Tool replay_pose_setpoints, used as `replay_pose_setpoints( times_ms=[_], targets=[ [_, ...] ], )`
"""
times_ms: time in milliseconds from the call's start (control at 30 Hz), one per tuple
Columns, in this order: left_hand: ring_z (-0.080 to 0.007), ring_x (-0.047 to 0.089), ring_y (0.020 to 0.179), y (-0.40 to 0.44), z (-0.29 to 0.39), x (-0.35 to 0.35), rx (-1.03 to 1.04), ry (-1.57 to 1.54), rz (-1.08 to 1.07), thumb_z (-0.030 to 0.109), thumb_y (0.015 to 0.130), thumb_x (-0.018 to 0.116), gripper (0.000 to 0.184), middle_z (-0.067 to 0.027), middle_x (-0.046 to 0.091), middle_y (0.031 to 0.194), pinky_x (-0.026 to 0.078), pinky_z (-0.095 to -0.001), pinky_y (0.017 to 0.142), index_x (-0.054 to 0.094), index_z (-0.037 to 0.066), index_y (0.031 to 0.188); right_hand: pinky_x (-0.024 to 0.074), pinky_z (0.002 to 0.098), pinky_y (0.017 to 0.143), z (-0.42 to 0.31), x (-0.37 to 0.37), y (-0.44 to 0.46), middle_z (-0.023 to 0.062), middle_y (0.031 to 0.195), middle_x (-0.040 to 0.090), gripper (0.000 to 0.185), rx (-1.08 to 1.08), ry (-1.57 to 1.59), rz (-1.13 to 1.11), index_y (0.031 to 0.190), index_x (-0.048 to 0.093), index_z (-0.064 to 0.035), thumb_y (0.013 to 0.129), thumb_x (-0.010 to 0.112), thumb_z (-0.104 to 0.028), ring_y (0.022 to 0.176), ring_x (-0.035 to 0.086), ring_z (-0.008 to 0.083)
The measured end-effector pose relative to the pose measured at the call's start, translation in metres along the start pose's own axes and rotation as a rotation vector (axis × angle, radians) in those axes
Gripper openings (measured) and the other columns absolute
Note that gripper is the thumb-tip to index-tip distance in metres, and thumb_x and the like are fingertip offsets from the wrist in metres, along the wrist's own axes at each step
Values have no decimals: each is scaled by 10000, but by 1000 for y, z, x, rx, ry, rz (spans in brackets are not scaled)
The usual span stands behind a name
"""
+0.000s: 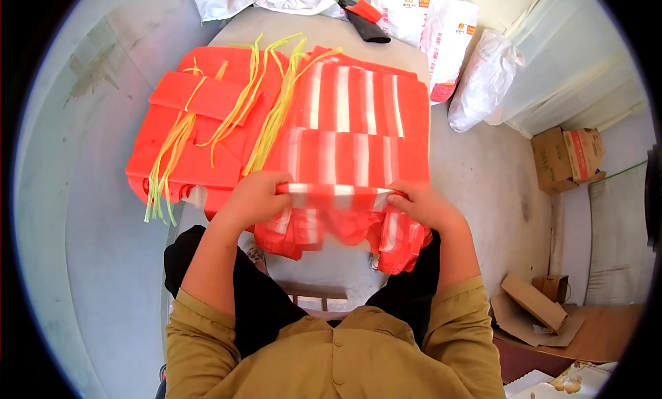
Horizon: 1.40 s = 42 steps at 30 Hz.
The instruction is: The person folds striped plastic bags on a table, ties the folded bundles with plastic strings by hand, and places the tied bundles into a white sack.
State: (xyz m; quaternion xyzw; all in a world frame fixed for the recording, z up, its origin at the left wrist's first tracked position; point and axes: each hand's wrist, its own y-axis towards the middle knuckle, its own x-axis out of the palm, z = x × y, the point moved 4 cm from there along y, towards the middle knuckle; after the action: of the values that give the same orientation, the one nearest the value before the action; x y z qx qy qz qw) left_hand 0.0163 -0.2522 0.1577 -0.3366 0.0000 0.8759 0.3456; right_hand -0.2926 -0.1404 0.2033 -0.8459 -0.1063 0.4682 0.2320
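Note:
Red-and-white striped plastic bags (346,160) lie in a flat stack on the table in front of me. At the stack's near edge, my left hand (258,200) is closed on one end of a folded striped plastic bag (329,198). My right hand (420,206) pinches the other end of that fold, slightly blurred. Below the fold, loose bag ends hang crumpled over the table's edge towards my lap. Yellow plastic strips (272,126) lie in a loose bunch to the left of the stack.
Left of the stack sit red bundles (214,92) with more yellow strips (172,151). A black-and-red roll (365,21) lies at the table's far edge. White printed sacks (448,44) stand behind. Cardboard boxes (555,157) are on the right, flattened cardboard (534,313) nearer me.

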Motion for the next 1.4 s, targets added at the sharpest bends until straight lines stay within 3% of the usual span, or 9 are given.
replay_pose_setpoints(
  times_ms=[200,333,467,600,700,800,1000,1300,1400],
  targets=[
    [-253,693,868,11,-9,4,-91,-172,167,179,912,713,214,-126,721,926,537,-367,771,678,24,1056,517,326,966,91,6,28,59,1190,701,384,-30,579,301,1286,632,16,931,728,-95,1078,651,159],
    [-275,687,880,18,-16,9,-97,-135,235,206,932,724,248,-133,708,931,536,-373,796,629,29,1078,504,267,896,115,32,25,17,1071,660,646,-15,980,402,1521,462,1,931,719,-63,984,619,99],
    [-268,684,927,18,-13,12,-112,-60,297,202,956,715,330,-141,698,978,537,-378,827,567,34,1198,462,240,790,114,42,21,-34,866,519,626,69,747,486,1553,439,-33,971,667,-62,815,517,64],
    [-270,687,930,20,-25,16,-117,-11,389,203,979,692,389,-146,697,990,539,-387,832,520,40,1288,478,257,797,107,49,14,8,939,597,561,32,700,599,1525,481,-48,993,647,-115,846,552,86],
    [-349,692,894,13,-31,8,-123,-66,453,273,987,678,395,-181,706,979,538,-446,812,560,15,1262,495,280,806,105,59,6,55,1027,664,543,-51,753,714,1515,499,-62,1001,639,-169,878,593,120],
    [-278,688,847,5,-49,0,-98,-62,473,274,979,687,343,-147,706,942,539,-405,782,630,-3,1174,497,284,838,108,65,-5,57,1033,668,521,-12,776,756,1503,505,-41,1007,628,-143,897,601,121],
    [-105,617,834,-10,-51,14,-232,-338,145,179,959,718,200,-12,668,898,517,-295,766,679,-9,1015,522,275,787,99,68,-11,50,1018,682,501,89,848,709,1481,532,-17,1001,638,-117,876,631,105],
    [-155,661,868,-7,-68,18,-135,-355,304,154,900,727,221,-72,697,917,538,-316,783,679,-3,1048,500,229,670,103,72,-3,16,953,653,394,-32,864,781,1404,573,-18,1024,623,-109,740,584,87],
    [-160,667,874,-8,-68,17,-144,-322,182,153,896,729,216,-78,708,928,542,-316,794,686,1,1044,494,228,673,103,74,-8,6,911,617,327,43,917,769,1354,591,-26,1040,598,-118,708,550,78]
  ],
)
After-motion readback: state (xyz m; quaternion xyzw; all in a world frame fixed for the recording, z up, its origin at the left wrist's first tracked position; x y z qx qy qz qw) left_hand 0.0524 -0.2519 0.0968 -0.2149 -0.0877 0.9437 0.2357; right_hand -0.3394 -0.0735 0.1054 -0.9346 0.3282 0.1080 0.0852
